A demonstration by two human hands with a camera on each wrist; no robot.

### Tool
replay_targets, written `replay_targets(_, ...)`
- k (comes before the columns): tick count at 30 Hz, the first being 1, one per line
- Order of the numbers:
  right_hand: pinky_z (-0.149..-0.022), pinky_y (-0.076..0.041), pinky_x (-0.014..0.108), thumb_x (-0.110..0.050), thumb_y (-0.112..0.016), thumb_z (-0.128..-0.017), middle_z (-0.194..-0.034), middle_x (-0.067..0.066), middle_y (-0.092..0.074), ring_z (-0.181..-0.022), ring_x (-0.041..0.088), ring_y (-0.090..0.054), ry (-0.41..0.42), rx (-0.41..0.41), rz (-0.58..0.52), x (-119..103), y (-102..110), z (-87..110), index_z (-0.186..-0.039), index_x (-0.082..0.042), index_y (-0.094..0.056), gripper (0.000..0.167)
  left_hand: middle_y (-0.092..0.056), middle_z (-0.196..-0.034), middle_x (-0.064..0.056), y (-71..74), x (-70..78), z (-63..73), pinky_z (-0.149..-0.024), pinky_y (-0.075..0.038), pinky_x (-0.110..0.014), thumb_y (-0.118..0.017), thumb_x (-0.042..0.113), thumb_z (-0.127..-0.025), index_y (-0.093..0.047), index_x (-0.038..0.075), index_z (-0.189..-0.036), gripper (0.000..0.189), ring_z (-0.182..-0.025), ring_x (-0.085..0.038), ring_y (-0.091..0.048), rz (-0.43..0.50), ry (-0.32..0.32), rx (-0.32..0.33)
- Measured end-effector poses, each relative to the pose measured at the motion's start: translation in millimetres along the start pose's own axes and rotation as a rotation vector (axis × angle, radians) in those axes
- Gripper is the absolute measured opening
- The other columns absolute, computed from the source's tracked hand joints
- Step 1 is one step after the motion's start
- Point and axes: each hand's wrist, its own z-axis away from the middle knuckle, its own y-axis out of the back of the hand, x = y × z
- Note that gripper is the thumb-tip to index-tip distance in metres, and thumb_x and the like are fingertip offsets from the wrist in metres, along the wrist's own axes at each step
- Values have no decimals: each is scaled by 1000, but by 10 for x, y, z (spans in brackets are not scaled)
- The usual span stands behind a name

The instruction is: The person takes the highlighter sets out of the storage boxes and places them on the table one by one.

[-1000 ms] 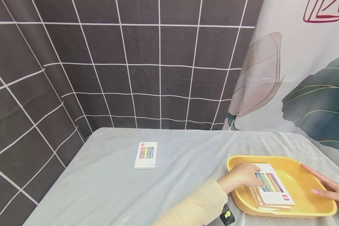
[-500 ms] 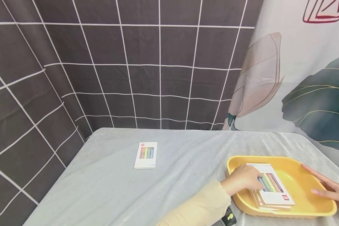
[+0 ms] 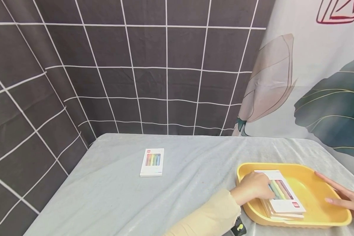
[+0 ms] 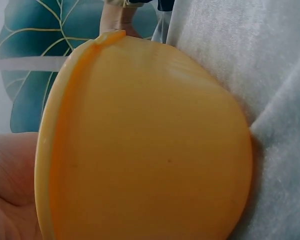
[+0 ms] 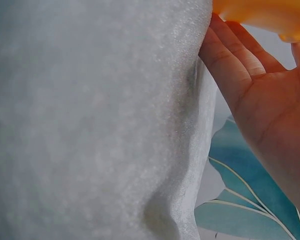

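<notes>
In the head view a yellow tray (image 3: 324,186) stands at the table's right side. Stacked white boxes lie in its left half; the top one is a white box of coloured sticks (image 3: 283,205) with a picture or window of pastel sticks. My left hand (image 3: 255,186) reaches over the tray's left rim and grips this box at its left side; some fingers are hidden. My right hand (image 3: 346,200) holds the tray's right rim, thumb inside. The right wrist view shows the fingers (image 5: 235,60) against the tray's outside. The left wrist view is mostly filled by the tray's outer wall (image 4: 150,140).
Another white box with coloured sticks (image 3: 152,162) lies apart on the grey table cloth (image 3: 106,196), left of centre. A dark gridded curtain (image 3: 147,82) hangs behind, with a leaf-patterned one (image 3: 330,111) at the right. A black wrist device (image 3: 239,226) shows under the left sleeve.
My left hand has settled further over the top box, which has shifted slightly left on the stack. The right hand and the tray have stayed in place.
</notes>
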Motion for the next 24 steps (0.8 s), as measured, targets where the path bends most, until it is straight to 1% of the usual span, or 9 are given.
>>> replay_targets(2,-76,-46,16,6,-30,-94,-123,-42,-9,-102,-30,-21,-13,6,5,-8,-3,-4,-138,-50,4,79,-47,-58,12,-7,4,12,-53,-31,-17,-70,39,-70,-52,21,-55,29,-60,-5,-43,-4,17,16)
replay_targets(4,-76,-48,19,5,-30,-94,-122,-42,-9,-102,-29,-23,-30,0,-13,-15,-1,-5,-136,-52,3,78,-49,-61,13,-15,3,16,-56,-33,-17,-72,44,-69,-54,21,-57,31,-63,-4,-44,3,27,11)
replay_targets(7,-76,-48,20,4,-30,-95,-122,-42,-9,-102,-29,-23,-47,-3,-23,-20,-2,-6,-135,-54,2,77,-56,-70,14,-22,15,22,-59,-36,-17,-76,52,-63,-58,23,-72,35,-68,-3,-47,21,50,-17)
replay_targets(10,-76,-48,20,4,-30,-95,-121,-42,-8,-101,-30,-22,-53,-3,-18,-22,-6,-6,-134,-55,2,77,-58,-82,12,-29,42,30,-57,-39,-19,-78,61,-52,-54,27,-93,59,-70,-4,-50,-9,81,-57)
replay_targets(13,-76,-48,18,4,-31,-95,-121,-43,-8,-101,-31,-21,-49,8,2,-20,-11,-10,-134,-54,3,78,-57,-84,9,-38,68,43,-53,-39,-23,-79,64,-46,-47,28,-103,74,-69,-6,-52,-62,100,-84)
replay_targets(15,-75,-48,18,4,-31,-95,-121,-43,-8,-101,-30,-22,-49,11,9,-20,-11,-13,-135,-54,4,78,-57,-84,8,-46,77,48,-51,-39,-23,-79,65,-45,-45,28,-104,77,-70,-7,-53,-94,98,-91)
replay_targets(19,-75,-47,17,4,-31,-95,-121,-43,-8,-100,-31,-21,-50,13,21,-18,-8,-14,-134,-54,3,78,-56,-81,9,-60,78,54,-51,-39,-22,-79,64,-44,-46,27,-102,77,-70,-6,-53,-121,75,-72)
replay_targets(22,-75,-48,18,3,-31,-95,-121,-42,-8,-100,-30,-22,-51,9,14,-16,-6,-14,-134,-55,2,77,-56,-81,9,-72,79,52,-50,-38,-22,-80,63,-43,-46,26,-101,77,-70,-5,-53,-125,70,-61)
replay_targets(24,-75,-48,19,3,-31,-95,-121,-42,-9,-100,-30,-22,-53,9,10,-14,-6,-15,-133,-55,1,77,-56,-82,9,-79,80,46,-50,-38,-23,-81,62,-43,-46,26,-101,76,-71,-5,-52,-110,83,-56)
